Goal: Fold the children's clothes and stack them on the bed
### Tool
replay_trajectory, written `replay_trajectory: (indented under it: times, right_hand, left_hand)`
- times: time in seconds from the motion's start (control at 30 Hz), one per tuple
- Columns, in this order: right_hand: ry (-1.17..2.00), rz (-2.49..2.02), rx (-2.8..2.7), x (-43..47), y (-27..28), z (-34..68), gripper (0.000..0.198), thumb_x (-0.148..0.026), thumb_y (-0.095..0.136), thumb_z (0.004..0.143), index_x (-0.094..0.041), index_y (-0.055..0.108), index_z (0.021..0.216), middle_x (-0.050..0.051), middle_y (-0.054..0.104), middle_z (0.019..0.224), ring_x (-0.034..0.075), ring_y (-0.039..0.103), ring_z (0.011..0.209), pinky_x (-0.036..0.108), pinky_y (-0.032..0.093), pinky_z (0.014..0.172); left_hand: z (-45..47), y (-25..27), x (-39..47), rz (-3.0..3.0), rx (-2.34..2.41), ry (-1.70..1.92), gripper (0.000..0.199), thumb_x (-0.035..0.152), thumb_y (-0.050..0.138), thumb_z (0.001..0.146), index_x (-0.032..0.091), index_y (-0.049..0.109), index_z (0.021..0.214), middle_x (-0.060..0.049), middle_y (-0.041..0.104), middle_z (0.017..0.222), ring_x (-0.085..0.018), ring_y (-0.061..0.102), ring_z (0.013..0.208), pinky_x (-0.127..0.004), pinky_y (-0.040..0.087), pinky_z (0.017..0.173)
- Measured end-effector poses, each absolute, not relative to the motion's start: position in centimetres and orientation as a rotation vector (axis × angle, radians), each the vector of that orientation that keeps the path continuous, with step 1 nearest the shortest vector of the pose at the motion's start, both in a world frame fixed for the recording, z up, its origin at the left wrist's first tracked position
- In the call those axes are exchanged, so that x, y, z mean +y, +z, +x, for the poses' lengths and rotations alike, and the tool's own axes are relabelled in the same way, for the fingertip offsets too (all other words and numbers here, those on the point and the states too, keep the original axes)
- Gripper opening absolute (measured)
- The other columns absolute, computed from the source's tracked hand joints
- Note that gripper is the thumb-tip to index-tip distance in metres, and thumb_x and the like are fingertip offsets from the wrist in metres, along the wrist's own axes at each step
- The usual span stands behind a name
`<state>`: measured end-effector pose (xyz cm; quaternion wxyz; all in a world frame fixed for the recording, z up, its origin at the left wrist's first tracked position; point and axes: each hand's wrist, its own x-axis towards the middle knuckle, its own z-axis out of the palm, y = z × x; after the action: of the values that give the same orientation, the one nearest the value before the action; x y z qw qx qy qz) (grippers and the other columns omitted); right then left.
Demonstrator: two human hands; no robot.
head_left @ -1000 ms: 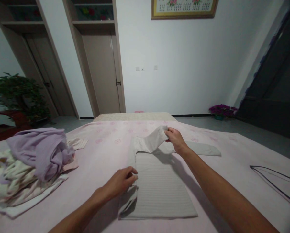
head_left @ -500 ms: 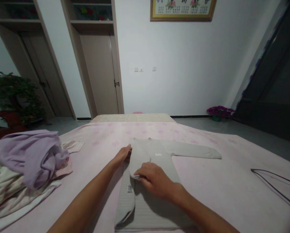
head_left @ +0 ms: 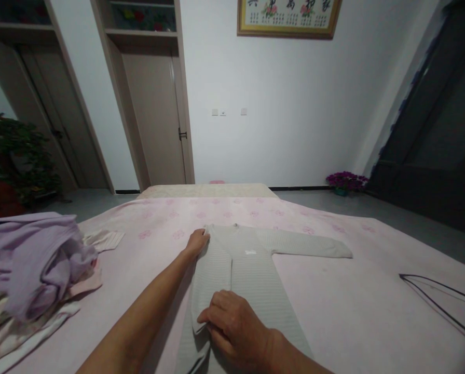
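Observation:
A pale grey-green striped long-sleeved shirt (head_left: 256, 280) lies spread out in front of me. One sleeve stretches out to the right, while the left sleeve (head_left: 213, 275) is folded over onto the body and runs down toward me. My left hand (head_left: 199, 241) is closed on the shirt's folded edge at the upper left shoulder. Lower down, my right hand (head_left: 232, 322) pinches the lower end of the folded sleeve. Below that hand, the shirt's left side edge is partly lifted and dark underneath. My right hand and forearm cover part of the lower shirt.
The shirt rests on a pink flower-patterned sheet (head_left: 353, 296). At the left is a heap of clothes with a lilac garment (head_left: 41, 259) on top. A thin black wire-like loop (head_left: 431, 293) lies at the right. Beyond stand a door (head_left: 154, 114) and purple flowers (head_left: 345, 182).
My right hand has moved toward me and slightly left, drawing the folded sleeve down straighter along the shirt. My left hand stays at the shoulder. The view has shifted slightly right.

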<state>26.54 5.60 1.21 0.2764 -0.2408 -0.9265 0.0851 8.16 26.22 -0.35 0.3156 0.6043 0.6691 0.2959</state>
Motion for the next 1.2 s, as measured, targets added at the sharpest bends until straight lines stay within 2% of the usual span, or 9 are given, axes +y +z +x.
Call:
replay_trajectory:
  times: [0.33, 0.53, 0.63, 0.8, 0.9, 0.97, 1.07, 1.17, 1.2]
  right_hand:
    - [0.168, -0.588, -2.558, 6.0, 0.2, 26.4, 0.018, -0.017, 0.055, 0.083, -0.022, 0.063, 0.099, 0.003, 0.058, 0.082, 0.018, 0.050, 0.074, 0.030, 0.036, 0.067]
    - [0.184, -0.624, -2.615, 5.8, 0.0, 26.6, 0.022, -0.023, 0.061, 0.081, -0.023, 0.063, 0.103, 0.003, 0.059, 0.087, 0.019, 0.051, 0.080, 0.032, 0.037, 0.072]
    - [0.218, -0.612, -2.600, 5.7, -0.1, 26.8, 0.025, -0.024, 0.063, 0.079, -0.024, 0.064, 0.104, 0.003, 0.060, 0.090, 0.020, 0.052, 0.081, 0.033, 0.037, 0.073]
    - [0.451, -0.731, -2.312, 5.9, -0.4, 26.9, 0.017, -0.017, 0.055, 0.085, -0.022, 0.068, 0.096, 0.003, 0.061, 0.083, 0.018, 0.055, 0.080, 0.030, 0.041, 0.074]
    - [0.673, -0.918, -2.003, 6.8, -0.3, 27.2, 0.017, -0.017, 0.052, 0.089, -0.020, 0.068, 0.090, 0.002, 0.062, 0.083, 0.016, 0.058, 0.080, 0.027, 0.043, 0.074]
    - [0.754, -1.017, -1.827, 7.5, -0.3, 27.4, 0.016, -0.021, 0.053, 0.089, -0.019, 0.068, 0.086, 0.002, 0.064, 0.083, 0.017, 0.059, 0.081, 0.027, 0.044, 0.075]
    - [0.838, -1.059, -1.674, 8.2, -0.4, 27.5, 0.017, -0.025, 0.055, 0.088, -0.019, 0.070, 0.089, 0.004, 0.068, 0.088, 0.019, 0.062, 0.086, 0.030, 0.047, 0.081]
    - [0.895, -1.035, -1.631, 8.3, -0.7, 27.4, 0.018, -0.026, 0.057, 0.085, -0.019, 0.072, 0.093, 0.005, 0.071, 0.093, 0.021, 0.064, 0.092, 0.033, 0.048, 0.087]
    - [0.904, -1.029, -1.628, 8.3, -0.7, 27.4, 0.018, -0.027, 0.058, 0.085, -0.019, 0.072, 0.093, 0.005, 0.072, 0.094, 0.021, 0.064, 0.093, 0.034, 0.048, 0.088]
  left_hand:
    - [7.4, -0.8, 27.6, 1.686, 1.863, 0.707, 0.038, 0.038, 0.062, 0.096, 0.016, 0.059, 0.126, -0.008, 0.060, 0.126, -0.025, 0.063, 0.107, -0.045, 0.056, 0.089]
    - [7.5, -0.9, 27.0, 1.758, 1.991, 0.702, 0.019, 0.031, 0.059, 0.092, 0.019, 0.069, 0.101, -0.011, 0.071, 0.109, -0.029, 0.063, 0.110, -0.034, 0.047, 0.087]
    - [7.5, -1.0, 26.3, 1.803, 2.037, 0.748, 0.026, 0.033, 0.059, 0.090, 0.020, 0.066, 0.112, -0.013, 0.068, 0.119, -0.030, 0.061, 0.113, -0.035, 0.045, 0.087]
    - [7.1, -0.1, 24.2, 1.824, 2.011, 0.851, 0.039, 0.036, 0.055, 0.092, 0.015, 0.057, 0.125, -0.014, 0.067, 0.115, -0.024, 0.063, 0.103, -0.031, 0.045, 0.084]
    - [6.9, 1.1, 20.9, 1.858, 1.959, 0.959, 0.033, 0.038, 0.046, 0.097, 0.017, 0.057, 0.119, -0.011, 0.067, 0.113, -0.020, 0.063, 0.097, -0.029, 0.045, 0.083]
    - [7.0, 2.1, 17.5, 1.915, 1.877, 0.992, 0.028, 0.043, 0.044, 0.097, 0.020, 0.061, 0.101, -0.004, 0.068, 0.097, -0.018, 0.063, 0.085, -0.027, 0.044, 0.077]
    - [7.1, 3.7, 11.0, 2.140, 1.571, 0.819, 0.038, 0.047, 0.042, 0.096, 0.021, 0.059, 0.074, -0.001, 0.062, 0.072, -0.017, 0.057, 0.069, -0.027, 0.038, 0.066]
    - [7.4, 4.8, 5.0, 2.288, 1.461, 0.508, 0.023, 0.044, 0.064, 0.081, 0.023, 0.062, 0.088, 0.000, 0.065, 0.086, -0.018, 0.058, 0.076, -0.027, 0.038, 0.069]
    - [7.5, 4.9, 3.4, 2.321, 1.455, 0.437, 0.030, 0.043, 0.070, 0.075, 0.024, 0.061, 0.096, -0.002, 0.065, 0.094, -0.019, 0.059, 0.081, -0.028, 0.039, 0.073]
